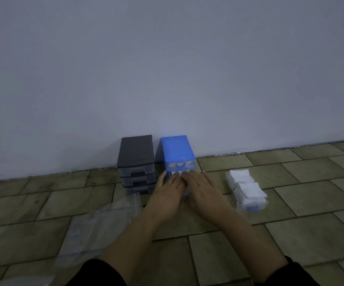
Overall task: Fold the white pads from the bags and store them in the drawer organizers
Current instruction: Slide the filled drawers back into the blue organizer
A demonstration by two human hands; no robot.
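Note:
My left hand (165,191) and my right hand (201,189) lie flat, side by side, palms down over a pulled-out clear drawer in front of the blue drawer organizer (177,153). White pads (177,173) show just beyond my fingertips inside that drawer. The fingers are spread and pressing down; what lies beneath the palms is hidden. A dark brown drawer organizer (136,162) stands left of the blue one, its drawers closed. To the right, a removed clear drawer (247,203) sits on the floor, stacked with folded white pads (249,188).
Clear plastic bags (96,230) lie crumpled on the tiled floor at my left forearm. A plain wall (167,69) rises right behind both organizers. Bare floor tiles (311,230) spread to the right and near me.

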